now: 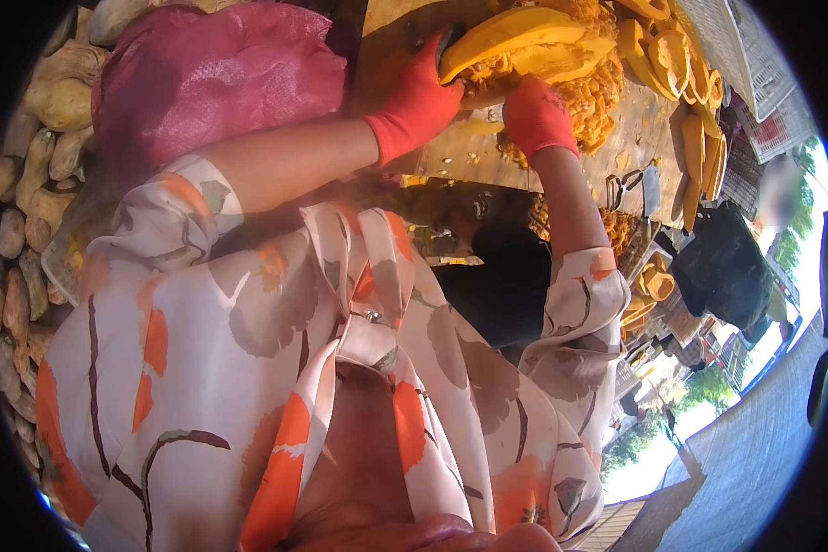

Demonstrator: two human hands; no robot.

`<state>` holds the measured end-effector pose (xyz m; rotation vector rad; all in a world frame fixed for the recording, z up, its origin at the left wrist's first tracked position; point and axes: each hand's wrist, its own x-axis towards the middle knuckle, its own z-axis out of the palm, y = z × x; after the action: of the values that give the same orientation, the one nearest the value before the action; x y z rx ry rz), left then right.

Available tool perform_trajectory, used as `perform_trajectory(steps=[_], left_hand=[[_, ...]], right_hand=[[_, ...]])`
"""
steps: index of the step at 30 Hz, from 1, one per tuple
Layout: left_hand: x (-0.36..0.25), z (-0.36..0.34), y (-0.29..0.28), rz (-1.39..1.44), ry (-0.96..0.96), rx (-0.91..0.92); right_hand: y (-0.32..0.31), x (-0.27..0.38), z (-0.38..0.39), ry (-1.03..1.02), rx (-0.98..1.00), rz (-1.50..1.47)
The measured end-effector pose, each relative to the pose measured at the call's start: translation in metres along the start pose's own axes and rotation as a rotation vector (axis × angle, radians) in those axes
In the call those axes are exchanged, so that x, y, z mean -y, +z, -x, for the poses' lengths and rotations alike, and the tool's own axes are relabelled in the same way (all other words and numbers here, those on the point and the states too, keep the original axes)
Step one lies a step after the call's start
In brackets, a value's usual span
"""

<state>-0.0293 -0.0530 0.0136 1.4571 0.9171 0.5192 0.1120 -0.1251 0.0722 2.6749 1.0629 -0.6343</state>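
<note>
My left hand (423, 99), in a red glove, is closed round the left end of a split, orange-fleshed squash (515, 44) on a wooden board (474, 147). Stringy pulp and seeds show along the squash's cut side. Close by, my right hand (538, 115), also red-gloved, is curled at the near edge of the squash; its fingertips and anything in them are hidden. Loose pulp with seeds (591, 115) heaps up just right of that hand. Nearer me on the board lies a wire-handled tool with a flat metal blade (650, 189).
To the left are a pink woven sack (221, 83) and a big pile of whole squashes (41, 221). Hollowed squash pieces (667, 60) line the board's right side, beside a white plastic crate (745, 55). Someone in dark clothing (722, 267) is at the right.
</note>
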Motion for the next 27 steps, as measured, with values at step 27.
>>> perform_trajectory(steps=[27], left_hand=[[-0.002, -0.071, -0.018, 0.069, -0.276, 0.16]], right_hand=[[-0.039, 0.035, -0.044, -0.16, -0.145, 0.068]])
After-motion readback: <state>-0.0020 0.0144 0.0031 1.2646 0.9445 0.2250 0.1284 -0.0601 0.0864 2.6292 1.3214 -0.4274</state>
